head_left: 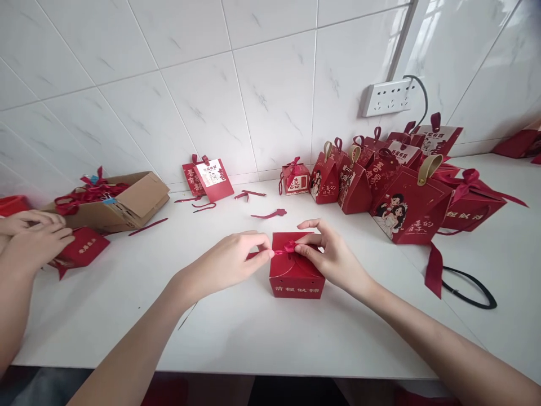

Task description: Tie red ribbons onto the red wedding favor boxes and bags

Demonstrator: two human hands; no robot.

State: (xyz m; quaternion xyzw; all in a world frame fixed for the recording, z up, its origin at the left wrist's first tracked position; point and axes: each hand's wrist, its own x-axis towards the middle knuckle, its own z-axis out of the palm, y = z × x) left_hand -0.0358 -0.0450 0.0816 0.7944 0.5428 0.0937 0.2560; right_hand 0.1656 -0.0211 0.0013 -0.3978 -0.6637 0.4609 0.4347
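Before me on the white table stands a red gift box (297, 282) with gold characters on its front. A red ribbon (289, 246) is gathered in a knot or bow on its lid. My left hand (236, 256) pinches the ribbon between thumb and forefinger at the lid's left side. At the knot's right side, my right hand (332, 254) has its thumb and a finger closed on the ribbon, with the forefinger raised. Part of the lid is hidden behind my right fingers.
Several finished red boxes (412, 217) crowd the right side. A cardboard box (143, 197) holding ribbons stands left. Nearby, another person's hands (38, 237) handle a red box (87, 248). Loose ribbon pieces (269, 213), flat cards (215, 179) and a black band (473, 287) lie about.
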